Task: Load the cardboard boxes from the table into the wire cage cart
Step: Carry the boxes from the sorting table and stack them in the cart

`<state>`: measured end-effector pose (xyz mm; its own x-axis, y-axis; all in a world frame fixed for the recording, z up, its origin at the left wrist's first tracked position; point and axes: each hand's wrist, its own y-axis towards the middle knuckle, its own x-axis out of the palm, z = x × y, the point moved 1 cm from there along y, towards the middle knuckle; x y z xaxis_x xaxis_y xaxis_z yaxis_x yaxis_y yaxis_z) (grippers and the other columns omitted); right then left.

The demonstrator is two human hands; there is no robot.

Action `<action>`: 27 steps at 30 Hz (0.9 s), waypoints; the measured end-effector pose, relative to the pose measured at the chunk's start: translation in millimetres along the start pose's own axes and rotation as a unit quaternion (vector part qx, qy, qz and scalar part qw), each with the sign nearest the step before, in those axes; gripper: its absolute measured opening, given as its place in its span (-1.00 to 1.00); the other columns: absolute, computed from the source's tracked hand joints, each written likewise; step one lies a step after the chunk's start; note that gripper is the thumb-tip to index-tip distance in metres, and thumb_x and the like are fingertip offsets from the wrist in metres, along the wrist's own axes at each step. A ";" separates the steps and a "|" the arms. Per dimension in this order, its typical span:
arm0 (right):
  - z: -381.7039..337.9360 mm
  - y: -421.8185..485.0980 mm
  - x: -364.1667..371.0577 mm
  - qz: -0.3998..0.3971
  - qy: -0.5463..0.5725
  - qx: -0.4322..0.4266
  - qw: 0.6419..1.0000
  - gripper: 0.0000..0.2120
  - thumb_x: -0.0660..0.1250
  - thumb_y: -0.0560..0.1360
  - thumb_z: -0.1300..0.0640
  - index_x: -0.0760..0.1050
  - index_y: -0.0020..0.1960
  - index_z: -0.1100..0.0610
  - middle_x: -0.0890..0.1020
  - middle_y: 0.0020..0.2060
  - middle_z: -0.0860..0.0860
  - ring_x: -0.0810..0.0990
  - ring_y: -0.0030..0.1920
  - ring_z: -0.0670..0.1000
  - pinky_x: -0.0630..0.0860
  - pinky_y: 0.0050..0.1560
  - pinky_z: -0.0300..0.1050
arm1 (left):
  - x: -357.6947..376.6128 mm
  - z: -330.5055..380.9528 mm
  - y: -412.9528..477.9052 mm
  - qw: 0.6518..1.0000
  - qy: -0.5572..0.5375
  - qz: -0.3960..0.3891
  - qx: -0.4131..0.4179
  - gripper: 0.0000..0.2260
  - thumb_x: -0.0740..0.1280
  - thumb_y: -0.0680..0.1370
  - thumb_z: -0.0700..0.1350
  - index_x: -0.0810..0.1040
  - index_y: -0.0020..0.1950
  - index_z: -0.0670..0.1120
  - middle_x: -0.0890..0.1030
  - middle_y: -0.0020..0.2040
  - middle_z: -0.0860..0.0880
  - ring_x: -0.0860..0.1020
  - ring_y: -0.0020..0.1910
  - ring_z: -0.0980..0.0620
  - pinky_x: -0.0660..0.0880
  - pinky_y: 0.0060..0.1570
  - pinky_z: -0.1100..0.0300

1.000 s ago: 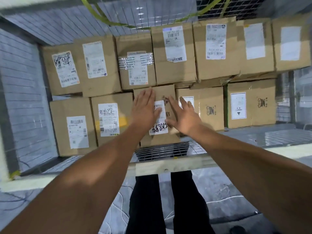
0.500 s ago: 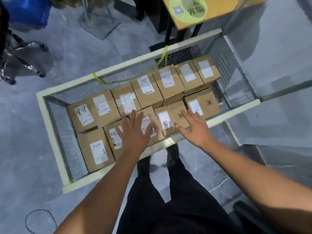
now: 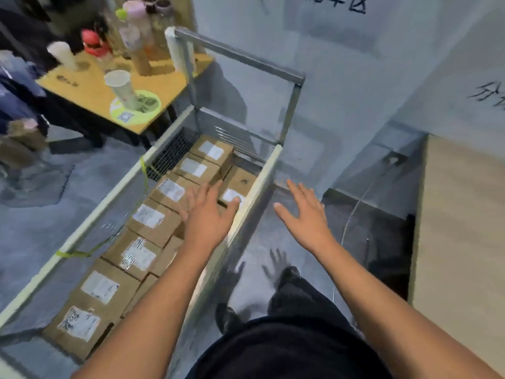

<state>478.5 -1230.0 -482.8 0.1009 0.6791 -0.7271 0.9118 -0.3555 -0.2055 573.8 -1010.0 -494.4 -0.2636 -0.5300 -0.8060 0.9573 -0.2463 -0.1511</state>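
The left grip (image 3: 210,218) and right grip (image 3: 308,218) reach forward, splayed.

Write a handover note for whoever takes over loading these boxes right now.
Left hand: open, empty, over the cardboard boxes in the wire cage cart.
Right hand: open, empty, outside the cart's near rim, above the floor.
Boxes: packed in rows, labels up, inside the cart.
Done: those loaded.
Left: no box shows outside the cart; look round for more.

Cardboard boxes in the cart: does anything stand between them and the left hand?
Nothing visible does. The left hand is open above the cardboard boxes; the right hand is outside the cart's near rail.
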 end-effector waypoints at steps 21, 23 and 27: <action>290.3 -181.5 -270.6 0.395 0.076 0.332 0.853 -0.38 0.13 0.60 -0.35 0.07 0.61 -0.27 0.11 0.64 -0.01 -0.11 0.64 0.06 -0.08 0.59 0.25 | 266.6 477.8 -65.0 0.830 0.051 -0.254 0.494 -0.37 0.14 0.58 0.39 0.27 0.59 0.15 0.17 0.65 0.04 -0.08 0.65 -0.06 -0.11 0.53 -0.37; 306.8 -213.0 -277.2 0.418 0.077 0.373 0.825 -0.38 0.11 0.59 -0.36 0.06 0.61 -0.29 0.08 0.64 -0.03 -0.15 0.64 0.02 -0.14 0.60 0.20 | 290.5 502.8 -90.2 0.801 0.054 -0.277 0.527 -0.39 0.14 0.58 0.39 0.29 0.58 0.15 0.17 0.65 0.04 -0.08 0.65 -0.06 -0.10 0.53 -0.37; 332.4 -263.1 -281.1 0.450 0.093 0.445 0.769 -0.37 0.09 0.59 -0.37 0.03 0.61 -0.31 0.02 0.65 -0.07 -0.22 0.63 -0.03 -0.25 0.59 0.11 | 333.5 542.0 -132.7 0.748 0.079 -0.320 0.576 -0.39 0.13 0.58 0.39 0.30 0.57 0.15 0.15 0.65 0.04 -0.10 0.65 -0.06 -0.13 0.54 -0.34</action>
<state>77.9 -1540.9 -442.1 0.6622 -0.0483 -0.7478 -0.1848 -0.9776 -0.1005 294.6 -1593.9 -433.0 -0.5197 0.0759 -0.8510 -0.1210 -0.9925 -0.0146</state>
